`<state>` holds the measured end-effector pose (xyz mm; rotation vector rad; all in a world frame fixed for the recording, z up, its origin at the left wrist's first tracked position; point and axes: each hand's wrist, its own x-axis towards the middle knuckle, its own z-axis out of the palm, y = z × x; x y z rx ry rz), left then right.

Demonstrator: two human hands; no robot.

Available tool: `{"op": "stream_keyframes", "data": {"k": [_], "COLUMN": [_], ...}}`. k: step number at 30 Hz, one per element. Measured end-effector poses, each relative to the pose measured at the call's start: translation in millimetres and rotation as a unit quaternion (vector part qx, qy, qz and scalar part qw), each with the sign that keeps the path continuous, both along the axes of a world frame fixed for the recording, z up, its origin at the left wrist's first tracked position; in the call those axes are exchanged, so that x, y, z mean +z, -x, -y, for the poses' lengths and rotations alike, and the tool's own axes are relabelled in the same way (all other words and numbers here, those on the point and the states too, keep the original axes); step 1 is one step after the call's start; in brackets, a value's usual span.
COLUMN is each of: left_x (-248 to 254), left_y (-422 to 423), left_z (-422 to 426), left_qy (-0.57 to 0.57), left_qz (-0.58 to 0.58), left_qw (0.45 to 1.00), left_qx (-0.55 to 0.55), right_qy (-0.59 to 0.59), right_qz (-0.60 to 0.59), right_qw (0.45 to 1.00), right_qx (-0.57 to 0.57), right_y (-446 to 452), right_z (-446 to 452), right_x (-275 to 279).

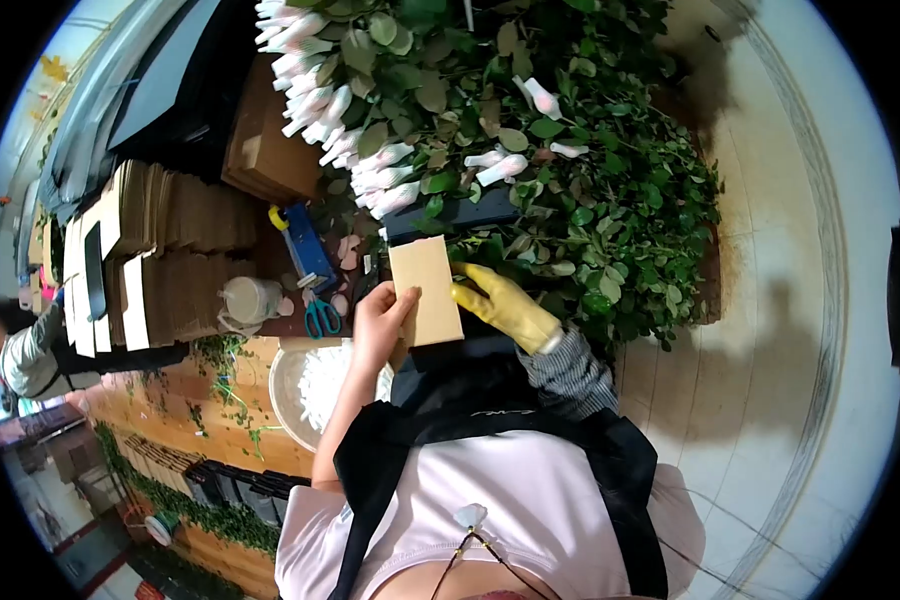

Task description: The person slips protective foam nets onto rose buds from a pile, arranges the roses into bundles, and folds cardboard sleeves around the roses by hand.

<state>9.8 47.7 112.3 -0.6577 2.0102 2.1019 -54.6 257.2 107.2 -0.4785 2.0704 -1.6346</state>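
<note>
My bare left hand [380, 318] holds a flat tan cardboard piece [428, 292] by its left edge, thumb on its face. My right hand [505, 306], in a yellow glove, is at the card's right edge with thumb and fingers apart; whether a fingertip touches the card is unclear. Beyond the card lies a large heap of leafy green stems [610, 200]. Rose heads in white netting [315, 105] line the heap's left side, and a few more netted heads [502, 168] rest among the leaves.
Left of my hands are blue scissors [321, 316], a blue and yellow tool [305, 245], a clear plastic jug [248, 300] and stacks of folded cardboard [170, 210]. A bin of white netting [320, 390] stands below. Another person [30, 355] is at far left.
</note>
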Motion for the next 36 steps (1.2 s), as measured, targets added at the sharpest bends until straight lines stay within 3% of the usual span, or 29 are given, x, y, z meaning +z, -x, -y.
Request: {"op": "stream_keyframes", "data": {"k": [1, 2, 4, 5, 6, 8, 9, 12, 14, 16, 18, 19, 20, 21, 22, 24, 25, 26, 28, 29, 30, 31, 33, 34, 35, 36], "left_x": [-25, -29, -33, -29, -26, -17, -22, -28, -31, -30, -27, -25, -24, -23, -22, -21, -23, -25, -27, -27, -28, -30, -51, -57, -44, -46], "left_y": [4, 9, 11, 15, 19, 33, 37, 45, 55, 59, 60, 60, 59, 59, 59, 60, 61, 61, 63, 62, 59, 61, 66, 68, 65, 65], "left_z": [-8, -8, -9, -10, -7, 2, 1, -1, 7, 14, 12, 13, 13, 11, 10, 11, 12, 14, 13, 11, 11, 13, 21, 23, 19, 20], "left_qy": [0.018, 0.196, 0.441, 0.487, 0.553, 0.562, 0.524, 0.491, 0.449, 0.414, 0.411, 0.405, 0.409, 0.412, 0.414, 0.415, 0.4, 0.386, 0.383, 0.381, 0.379, 0.376, 0.383, 0.391, 0.373, 0.374], "left_qz": [-0.01, -0.004, -0.081, -0.11, -0.206, -0.359, -0.31, -0.271, -0.314, -0.314, -0.308, -0.302, -0.298, -0.279, -0.261, -0.256, -0.244, -0.231, -0.241, -0.249, -0.255, -0.27, -0.297, -0.312, -0.311, -0.311], "left_qw": [1.0, 0.98, 0.892, 0.864, 0.803, 0.694, 0.711, 0.733, 0.735, 0.748, 0.753, 0.758, 0.759, 0.764, 0.769, 0.77, 0.781, 0.791, 0.794, 0.797, 0.799, 0.794, 0.778, 0.766, 0.782, 0.782], "left_qx": [0.014, -0.031, -0.052, -0.056, -0.084, -0.271, -0.353, -0.385, -0.399, -0.413, -0.411, -0.413, -0.409, -0.41, -0.412, -0.411, -0.413, -0.416, -0.406, -0.397, -0.391, -0.393, -0.4, -0.403, -0.391, -0.39], "right_qy": [-0.024, -0.047, -0.067, -0.123, -0.179, -0.18, -0.197, -0.232, -0.116, -0.113, -0.227, -0.18, -0.097, 0.101, 0.174, 0.19, -0.073, -0.329, -0.188, -0.02, 0.145, 0.233, 0.267, 0.183, 0.068, -0.05], "right_qz": [0.114, 0.224, 0.229, 0.173, 0.115, 0.12, 0.128, 0.082, 0.209, 0.208, 0.061, -0.188, -0.183, -0.03, -0.064, 0.149, 0.132, 0.103, -0.007, 0.066, 0.149, 0.322, 0.119, 0.112, -0.095, -0.298], "right_qw": [0.993, 0.972, 0.97, 0.975, 0.973, 0.971, 0.966, 0.964, 0.969, 0.971, 0.972, 0.965, 0.976, 0.983, 0.954, 0.938, 0.966, 0.925, 0.972, 0.989, 0.97, 0.913, 0.956, 0.977, 0.993, 0.951], "right_qx": [-0.031, -0.056, -0.054, -0.069, -0.083, -0.102, -0.105, -0.106, -0.065, -0.017, 0.03, 0.025, 0.072, 0.15, 0.234, 0.248, 0.211, 0.159, 0.139, 0.128, 0.129, 0.094, 0.022, -0.015, 0.024, 0.062], "right_y": [5, 11, 15, 14, 13, 12, 11, 22, 32, 37, 23, 8, 0, -12, -22, -45, -52, -60, -68, -59, -49, -31, -14, -7, 5, 15], "right_z": [1, 5, 10, 14, 17, 20, 21, 21, 17, 13, 10, 3, -5, -14, -29, -63, -78, -93, -120, -110, -98, -77, -47, -40, -33, -23], "right_x": [-3, -5, -11, -12, -12, -15, -25, -34, -45, -49, 9, 7, 26, 37, 29, -9, -30, -52, -94, -81, -64, 8, 27, 53, 41, 39]}}
